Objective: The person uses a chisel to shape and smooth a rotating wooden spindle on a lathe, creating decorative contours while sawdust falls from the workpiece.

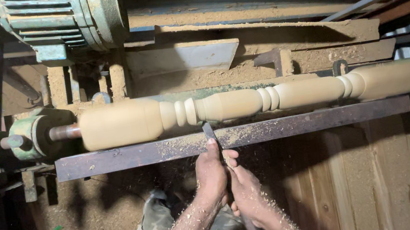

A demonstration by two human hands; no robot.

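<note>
The lathe (44,20) holds the long wooden spindle (225,106) across the frame, blurred, above the rusty steel rest (296,126). Your left hand (211,175) and right hand (247,191) both grip the chisel (210,131) tightly, its tip on the wood. If the tip tilts or leaves the rest, I think it can catch and jump.

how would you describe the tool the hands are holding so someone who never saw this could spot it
Find the long pale wooden spindle lying across the lathe, then the rusty flat metal rest just below it. Over that rest, left of centre, a narrow dark chisel slants up to the wood, gripped by the left hand and right hand; it is the only hand-held thing.
</note>
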